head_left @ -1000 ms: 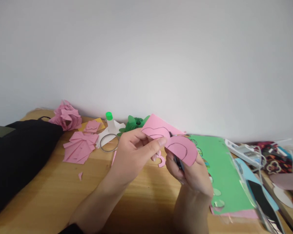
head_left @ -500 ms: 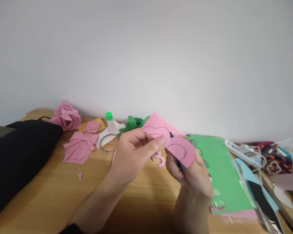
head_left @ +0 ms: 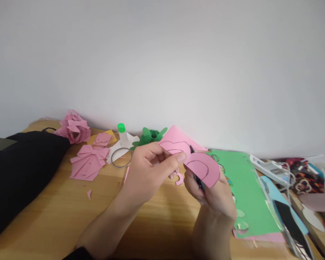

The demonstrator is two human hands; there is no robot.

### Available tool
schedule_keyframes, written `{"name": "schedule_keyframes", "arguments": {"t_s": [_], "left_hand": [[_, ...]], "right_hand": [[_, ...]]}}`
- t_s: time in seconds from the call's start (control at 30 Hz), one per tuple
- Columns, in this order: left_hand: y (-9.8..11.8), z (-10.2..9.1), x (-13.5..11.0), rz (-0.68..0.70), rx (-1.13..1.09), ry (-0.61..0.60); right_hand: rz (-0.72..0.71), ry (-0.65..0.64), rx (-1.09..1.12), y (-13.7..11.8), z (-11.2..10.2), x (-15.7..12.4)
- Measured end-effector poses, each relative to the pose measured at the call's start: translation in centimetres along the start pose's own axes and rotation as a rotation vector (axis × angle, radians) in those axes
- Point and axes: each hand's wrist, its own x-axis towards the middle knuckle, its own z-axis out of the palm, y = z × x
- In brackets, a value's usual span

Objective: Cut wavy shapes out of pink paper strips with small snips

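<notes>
Between thumb and fingers, my left hand (head_left: 151, 171) pinches a pink sheet of paper (head_left: 203, 168) marked with dark curved lines. Its right part is a rounded lobe with a cut outer edge; its left part ends in a straight-sided corner. My right hand (head_left: 215, 196) is closed around scissors (head_left: 192, 148), largely hidden under the paper. Only a dark blade tip at the notch and part of the dark handle show. Below the left fingers, a curved pink paper cutout (head_left: 179, 178) lies on the wooden table (head_left: 162, 224).
Folded pink paper pieces (head_left: 89, 162), a pink paper flower (head_left: 75, 129), a green-capped glue stick (head_left: 121, 130), a metal ring (head_left: 121, 157) and a green paper piece (head_left: 151, 136) lie behind. Black fabric (head_left: 24, 169) covers the left; a green sheet (head_left: 251, 191) lies right.
The pink paper has shifted slightly to the right, and more of the dark blade tip shows above the notch. Both hands keep their grip.
</notes>
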Motion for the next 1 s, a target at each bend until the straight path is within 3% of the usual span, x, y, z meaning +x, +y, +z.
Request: {"name": "schedule_keyframes", "arguments": {"t_s": [1.0], "left_hand": [[0.28, 0.1, 0.09, -0.017, -0.001, -0.022]], "right_hand": [[0.031, 0.055, -0.002, -0.68, 0.21, 0.22]]}}
